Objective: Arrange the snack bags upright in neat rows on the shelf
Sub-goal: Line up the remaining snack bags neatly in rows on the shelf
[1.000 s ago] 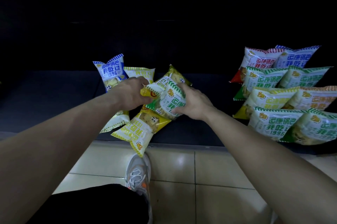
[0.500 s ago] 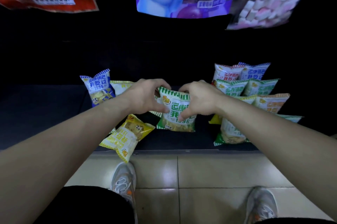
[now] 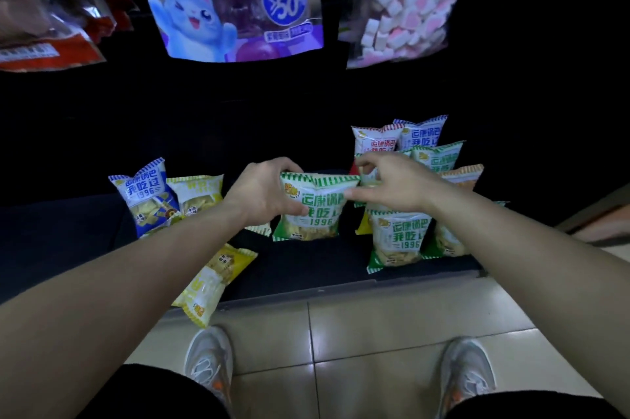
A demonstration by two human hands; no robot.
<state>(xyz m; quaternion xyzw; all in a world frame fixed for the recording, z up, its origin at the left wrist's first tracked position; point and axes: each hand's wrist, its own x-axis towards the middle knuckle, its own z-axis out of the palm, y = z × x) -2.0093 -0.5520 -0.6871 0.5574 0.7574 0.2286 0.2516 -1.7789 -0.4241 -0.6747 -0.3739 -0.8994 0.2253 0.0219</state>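
A green-striped snack bag (image 3: 312, 214) stands upright in the middle of the dark bottom shelf (image 3: 306, 268). My left hand (image 3: 264, 192) grips its upper left edge. My right hand (image 3: 392, 185) pinches its upper right corner. To the right, several bags stand in two rows, with a green one (image 3: 397, 238) at the front. On the left a blue bag (image 3: 146, 195) and a yellow bag (image 3: 199, 192) stand side by side. Another yellow bag (image 3: 214, 280) lies flat, hanging over the shelf's front edge.
Large candy pouches (image 3: 235, 2) hang above the shelf, a marshmallow pouch (image 3: 405, 2) to their right and a red-edged pouch (image 3: 41, 26) to their left. My two grey shoes (image 3: 209, 364) stand on the beige tiled floor (image 3: 358, 326) below the shelf edge.
Both hands lifted the green bag out of the loose pile and stood it upright. It has since shifted right, closer to the rows. My view tilted upward.
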